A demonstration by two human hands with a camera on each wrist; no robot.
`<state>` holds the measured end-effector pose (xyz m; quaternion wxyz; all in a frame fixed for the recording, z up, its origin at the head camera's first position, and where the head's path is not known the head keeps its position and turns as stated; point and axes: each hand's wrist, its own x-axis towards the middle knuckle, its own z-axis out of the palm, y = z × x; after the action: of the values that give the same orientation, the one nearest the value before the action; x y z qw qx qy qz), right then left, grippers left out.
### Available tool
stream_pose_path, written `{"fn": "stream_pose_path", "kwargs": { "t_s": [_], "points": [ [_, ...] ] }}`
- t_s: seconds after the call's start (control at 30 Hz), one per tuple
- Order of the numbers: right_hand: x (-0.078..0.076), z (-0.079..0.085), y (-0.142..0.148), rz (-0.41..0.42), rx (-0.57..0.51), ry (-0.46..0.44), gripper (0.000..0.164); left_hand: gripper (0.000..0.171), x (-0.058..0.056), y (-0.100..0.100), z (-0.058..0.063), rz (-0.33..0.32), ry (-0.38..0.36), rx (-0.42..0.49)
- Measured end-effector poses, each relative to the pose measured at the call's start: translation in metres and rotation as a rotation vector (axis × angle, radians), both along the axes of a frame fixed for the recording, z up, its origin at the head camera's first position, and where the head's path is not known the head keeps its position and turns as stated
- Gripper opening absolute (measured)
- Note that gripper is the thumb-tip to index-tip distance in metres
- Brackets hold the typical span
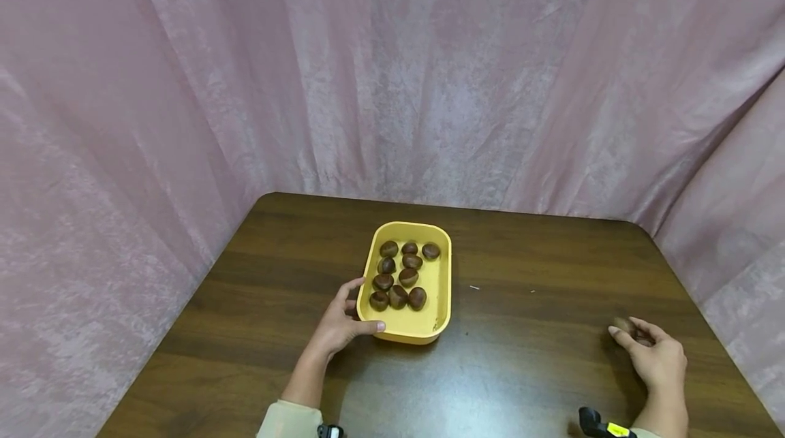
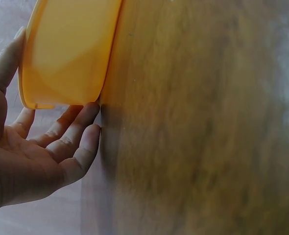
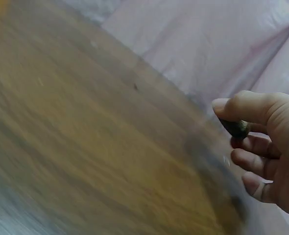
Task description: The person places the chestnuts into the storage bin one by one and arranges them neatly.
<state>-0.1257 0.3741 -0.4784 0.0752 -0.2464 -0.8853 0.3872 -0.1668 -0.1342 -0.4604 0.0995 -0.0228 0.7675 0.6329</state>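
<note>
A yellow plastic tray (image 1: 443,281) stands on the table with several brown chestnuts (image 1: 407,277) in it, mostly toward its left and far side. My left hand (image 1: 339,326) holds the tray at its near left corner, thumb over the near rim and fingers along the left wall. In the left wrist view the fingertips (image 2: 89,113) curl against the tray's outer wall (image 2: 71,58). Far to the right, my right hand (image 1: 659,359) pinches one chestnut (image 3: 235,128) between thumb and fingers, above the tabletop near its right side.
The dark wood table (image 1: 527,336) has rounded far corners. Small pale scraps (image 1: 475,287) lie on it, right of the tray. Pink curtains (image 1: 429,84) hang behind the table and along both sides.
</note>
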Motion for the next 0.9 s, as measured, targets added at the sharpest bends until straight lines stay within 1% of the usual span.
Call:
{"fn": "stream_pose_path", "kwargs": {
  "t_s": [0.1,0.17,0.3,0.43,0.67,0.77,0.9],
  "points": [
    [-0.003,0.003,-0.013,0.044,-0.004,0.025,0.064,0.096,0.001,0.0,0.0,0.001,-0.006,0.0],
    [-0.005,0.005,-0.021,0.09,-0.011,0.028,0.065,0.096,0.001,-0.001,-0.001,-0.001,-0.005,-0.006],
    [-0.012,0.008,-0.038,0.171,-0.076,0.037,0.065,0.096,0.0,-0.001,-0.001,-0.004,0.0,-0.016],
    [-0.02,0.01,-0.056,0.22,-0.128,0.073,0.06,0.096,-0.001,-0.001,-0.001,-0.003,0.003,-0.019],
    [-0.036,0.016,-0.084,0.334,-0.113,0.123,0.052,0.096,0.0,-0.003,0.0,-0.008,0.01,-0.02],
    [-0.042,0.02,-0.093,0.374,-0.115,0.155,0.05,0.096,-0.001,-0.003,0.0,-0.011,0.013,-0.012],
    [-0.048,0.022,-0.103,0.418,-0.109,0.165,0.048,0.095,0.001,-0.002,0.001,-0.017,0.01,0.001]
  ]
}}
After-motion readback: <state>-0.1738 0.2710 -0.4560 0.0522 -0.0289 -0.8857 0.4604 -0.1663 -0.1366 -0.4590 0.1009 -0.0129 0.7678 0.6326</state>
